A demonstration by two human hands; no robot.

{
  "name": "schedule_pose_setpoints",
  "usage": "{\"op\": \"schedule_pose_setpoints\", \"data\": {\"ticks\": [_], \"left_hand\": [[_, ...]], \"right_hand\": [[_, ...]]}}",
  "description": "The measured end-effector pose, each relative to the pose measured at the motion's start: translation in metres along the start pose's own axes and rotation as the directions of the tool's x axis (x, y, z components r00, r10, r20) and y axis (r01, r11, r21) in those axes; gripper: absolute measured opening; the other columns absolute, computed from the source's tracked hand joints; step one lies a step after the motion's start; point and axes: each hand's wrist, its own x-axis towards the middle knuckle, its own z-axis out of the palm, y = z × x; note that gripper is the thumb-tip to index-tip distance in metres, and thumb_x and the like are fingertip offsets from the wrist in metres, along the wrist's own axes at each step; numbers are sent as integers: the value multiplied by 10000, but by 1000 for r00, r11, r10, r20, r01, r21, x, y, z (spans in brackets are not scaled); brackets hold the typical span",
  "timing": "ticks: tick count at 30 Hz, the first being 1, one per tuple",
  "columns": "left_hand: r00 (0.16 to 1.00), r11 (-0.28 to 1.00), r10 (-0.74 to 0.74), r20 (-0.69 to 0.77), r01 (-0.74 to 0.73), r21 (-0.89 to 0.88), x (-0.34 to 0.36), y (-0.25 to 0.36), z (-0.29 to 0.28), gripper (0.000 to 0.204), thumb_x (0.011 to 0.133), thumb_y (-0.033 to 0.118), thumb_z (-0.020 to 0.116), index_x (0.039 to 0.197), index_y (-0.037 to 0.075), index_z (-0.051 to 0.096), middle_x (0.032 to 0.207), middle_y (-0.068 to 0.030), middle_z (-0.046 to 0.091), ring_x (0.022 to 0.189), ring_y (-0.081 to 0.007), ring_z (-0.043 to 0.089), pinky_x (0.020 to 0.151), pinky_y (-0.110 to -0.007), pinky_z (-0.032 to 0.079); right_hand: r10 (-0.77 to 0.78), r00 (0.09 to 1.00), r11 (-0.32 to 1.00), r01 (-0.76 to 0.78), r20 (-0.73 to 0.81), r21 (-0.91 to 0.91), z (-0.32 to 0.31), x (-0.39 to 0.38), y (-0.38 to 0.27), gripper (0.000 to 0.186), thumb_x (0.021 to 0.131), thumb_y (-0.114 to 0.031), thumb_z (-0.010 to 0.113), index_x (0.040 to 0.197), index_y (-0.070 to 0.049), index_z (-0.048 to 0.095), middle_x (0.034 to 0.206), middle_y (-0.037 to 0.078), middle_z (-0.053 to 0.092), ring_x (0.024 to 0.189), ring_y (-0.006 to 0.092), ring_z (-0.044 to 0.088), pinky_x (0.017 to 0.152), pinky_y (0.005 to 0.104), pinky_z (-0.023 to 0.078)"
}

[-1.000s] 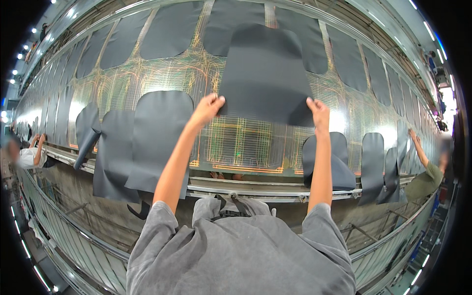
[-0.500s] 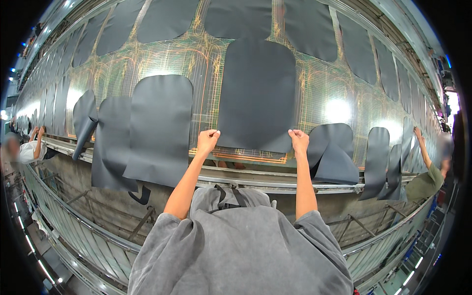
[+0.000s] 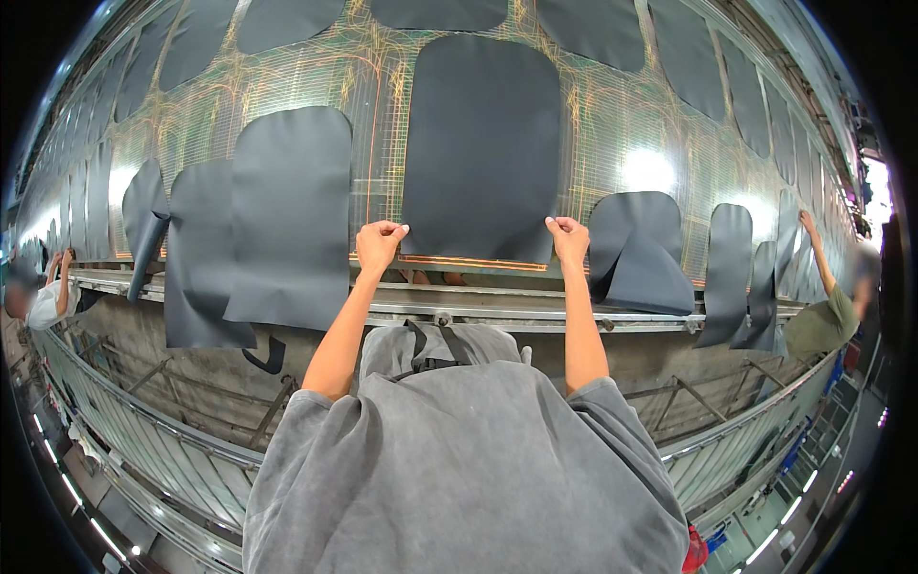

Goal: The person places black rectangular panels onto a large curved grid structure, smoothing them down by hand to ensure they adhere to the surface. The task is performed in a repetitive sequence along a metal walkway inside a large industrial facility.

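A dark grey leather-like sheet (image 3: 483, 148) with rounded far corners lies before me on a mesh table (image 3: 378, 182) stained with orange and green lines. My left hand (image 3: 381, 245) pinches the near left corner between thumb and fingers. At the near right corner my right hand (image 3: 568, 240) has the same pinch grip. The sheet's near edge runs between both hands, close to the table's front edge. To the left, another dark sheet (image 3: 292, 206) hangs partly over that edge. Right of my right hand sits a folded dark sheet (image 3: 639, 258).
A metal rail (image 3: 445, 311) runs along the table front. Several flat dark sheets (image 3: 440, 11) line the far side. Co-workers stand at the left (image 3: 48, 301) and right (image 3: 824, 316), each reaching to the table. A narrow dark strip (image 3: 273, 359) hangs below the rail.
Both hands have drawn the sheet slightly toward me; its near edge is closer to the table's front. A thin gap now shows at its far end. The whole view has shifted.
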Motion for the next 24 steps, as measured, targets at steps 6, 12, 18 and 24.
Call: {"op": "schedule_pose_setpoints", "data": {"ticks": [6,12,18,24], "left_hand": [[999,999,12,39,-14,45,-4,-2,-2,249,776,289,794,848,52,773,757,-94,738,671,-220,694,655,-344,519],[999,999,9,48,-12,46,-8,-2,-5,245,777,291,789,843,55,772,742,-88,733,660,-217,688,655,-343,516],[998,998,13,62,-17,56,-12,-3,-5,236,778,281,785,839,54,770,731,-84,728,651,-211,683,651,-339,513],[999,999,35,36,-36,35,-9,-8,0,258,770,278,802,842,33,769,708,-78,722,623,-147,662,626,-300,506]], "right_hand": [[15,1000,1000,-15,9,-10,-2,-3,4,338,767,-287,805,921,7,743,754,85,721,685,157,659,696,300,514],[17,1000,1000,-18,19,14,0,-6,14,306,769,-278,804,895,-6,741,733,68,709,662,146,643,675,293,501],[-21,999,1000,21,28,5,2,-6,23,287,773,-273,802,872,-11,736,708,55,698,643,136,633,650,299,496],[-4,1000,1000,4,25,2,2,-8,17,290,771,-275,805,871,-12,737,721,71,706,653,144,644,655,299,503]]}}
